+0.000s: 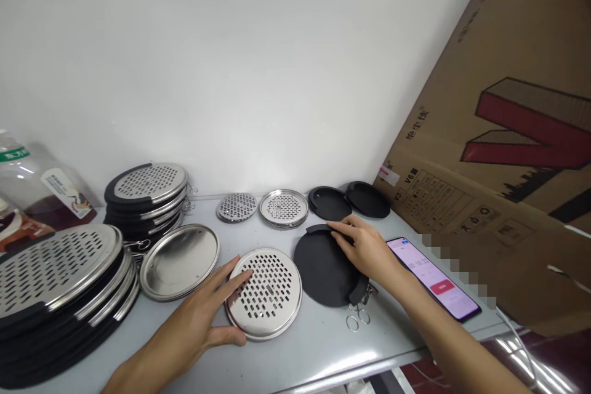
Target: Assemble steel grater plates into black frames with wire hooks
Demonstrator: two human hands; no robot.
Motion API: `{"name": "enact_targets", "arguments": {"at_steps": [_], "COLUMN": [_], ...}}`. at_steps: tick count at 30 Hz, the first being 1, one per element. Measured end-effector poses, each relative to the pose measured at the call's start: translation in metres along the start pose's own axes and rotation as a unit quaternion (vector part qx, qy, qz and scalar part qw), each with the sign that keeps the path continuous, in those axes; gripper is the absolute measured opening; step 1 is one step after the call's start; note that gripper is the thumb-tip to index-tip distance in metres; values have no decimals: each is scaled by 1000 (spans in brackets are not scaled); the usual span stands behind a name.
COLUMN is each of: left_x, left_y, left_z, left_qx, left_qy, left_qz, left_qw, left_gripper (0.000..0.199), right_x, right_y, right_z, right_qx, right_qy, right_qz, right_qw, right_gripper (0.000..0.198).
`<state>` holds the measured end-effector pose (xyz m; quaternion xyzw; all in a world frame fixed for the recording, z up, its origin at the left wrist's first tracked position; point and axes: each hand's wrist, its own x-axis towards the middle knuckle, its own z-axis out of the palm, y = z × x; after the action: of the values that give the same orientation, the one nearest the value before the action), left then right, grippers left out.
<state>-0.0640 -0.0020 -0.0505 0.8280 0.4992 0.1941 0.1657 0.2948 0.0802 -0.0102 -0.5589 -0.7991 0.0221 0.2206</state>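
Note:
A round perforated steel disc (264, 293) with slotted holes lies on the grey tabletop. My left hand (210, 301) grips its left side, fingers over the top and thumb at the lower edge. To the right lies a flat black round holder (325, 268) with raised rim pieces at its top and lower right. My right hand (362, 246) has its fingertips on the upper rim piece; the palm side is hidden. Small metal key rings (353, 322) lie at the holder's lower edge, beside a metal clasp (369, 291).
Stacks of finished-looking black-and-steel discs (60, 271) (148, 188) stand left. Nearby are a shallow steel dish (181, 261), perforated discs (283, 207), and black holders (368, 199). A phone (434, 280) with a timer lies right, before a cardboard box (498, 154). A bottle (50, 191) stands far left.

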Motion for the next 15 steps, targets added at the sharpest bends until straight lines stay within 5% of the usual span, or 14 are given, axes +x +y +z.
{"name": "enact_targets", "arguments": {"at_steps": [3, 7, 15], "left_x": [0, 1, 2], "left_y": [-2, -2, 3], "left_z": [1, 4, 5], "left_qx": [0, 7, -14], "left_qy": [0, -6, -12], "left_qz": [2, 3, -8], "left_qw": [1000, 1000, 1000], "left_gripper": [83, 83, 86], "right_x": [-13, -18, -9], "right_y": [-1, -12, -57], "right_z": [1, 3, 20], "right_qx": [27, 51, 157], "right_qy": [49, -22, -101], "right_qz": [31, 88, 10], "right_qw": [998, 995, 982], "right_gripper": [36, 31, 40]}}
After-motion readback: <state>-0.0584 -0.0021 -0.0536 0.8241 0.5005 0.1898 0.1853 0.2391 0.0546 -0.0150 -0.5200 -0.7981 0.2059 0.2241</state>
